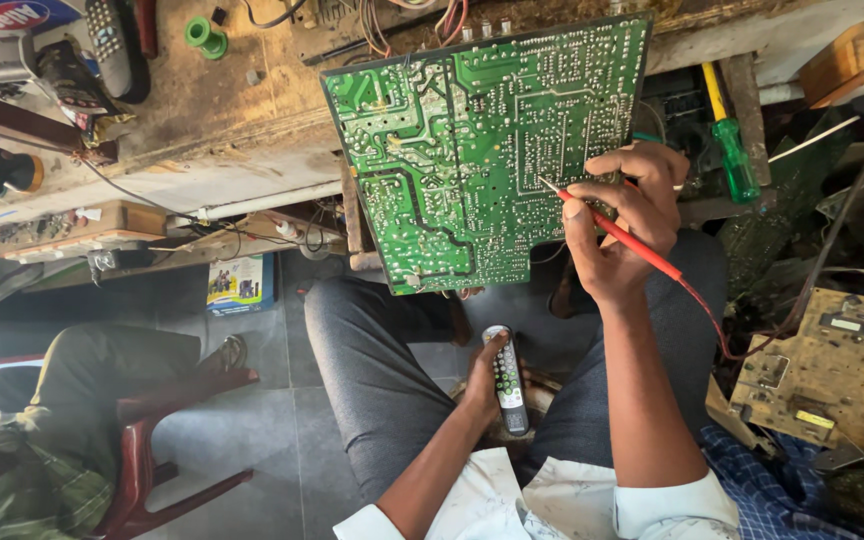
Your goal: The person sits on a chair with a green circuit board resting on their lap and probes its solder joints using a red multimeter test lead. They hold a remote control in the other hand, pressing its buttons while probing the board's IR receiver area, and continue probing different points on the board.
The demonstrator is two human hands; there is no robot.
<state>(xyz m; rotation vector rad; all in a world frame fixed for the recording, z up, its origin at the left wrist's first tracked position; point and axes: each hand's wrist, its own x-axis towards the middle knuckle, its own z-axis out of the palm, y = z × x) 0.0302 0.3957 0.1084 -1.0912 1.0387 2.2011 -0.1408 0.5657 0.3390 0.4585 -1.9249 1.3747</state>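
Your right hand [620,225] is pinching a red test probe [620,238] between thumb and fingers, its grip clamped on the shaft. The probe is lying along a diagonal, its metal tip pointing up and left onto the solder side of a green circuit board [482,150], its red lead trailing down and right. The board is standing tilted against the edge of the worktop [212,110], its lower corner resting near your knees.

Your left hand [484,372] is closing around a grey remote control [508,378] held low between your thighs; the remote's long axis is running nearly vertical in the view, with its buttons facing up.

At the top left corner, a package with a red and blue oval label [12,14] is lying on the worktop. A small colourful booklet [239,283], rectangular with blue and green, is leaning on the floor under the worktop. A green-handled screwdriver [732,150] is lying to the right of the board.
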